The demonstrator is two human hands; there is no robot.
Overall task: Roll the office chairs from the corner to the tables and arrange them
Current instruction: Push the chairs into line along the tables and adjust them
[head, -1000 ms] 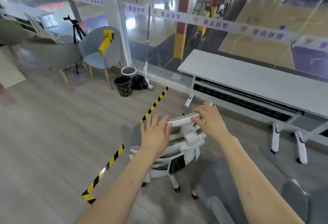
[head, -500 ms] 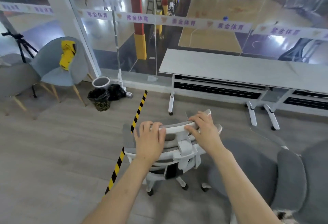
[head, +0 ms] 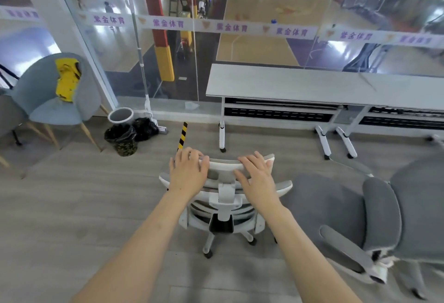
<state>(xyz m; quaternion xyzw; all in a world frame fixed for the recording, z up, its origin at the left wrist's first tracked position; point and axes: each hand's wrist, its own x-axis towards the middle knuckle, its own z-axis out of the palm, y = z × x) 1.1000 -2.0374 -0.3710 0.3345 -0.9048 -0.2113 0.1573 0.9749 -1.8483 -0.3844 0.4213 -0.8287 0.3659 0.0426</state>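
Both of your hands lie on the headrest [head: 224,167] of the white office chair [head: 224,204]: your left hand [head: 188,173] covers its left end with fingers a little apart and curled over the top edge, and your right hand [head: 255,175] grips its right end the same way, thumb tucked along the near side. You stand behind the chair, whose back faces you, and it sits on the floor [head: 72,206] near the front of a long grey table [head: 288,84], apart from it. A second grey chair [head: 389,216] stands just beside it on your right. To the left, a bin with a black liner [head: 121,138] holds contents you cannot make out; a pale empty-looking bucket [head: 120,115] and a black bag [head: 145,128] sit touching it. A blue shell chair [head: 55,100] carries a yellow cloth [head: 67,79] on its backrest. Striped yellow-black tape [head: 181,134] runs along the wood-look floor, and glass walls [head: 264,2] overlook a sports court.
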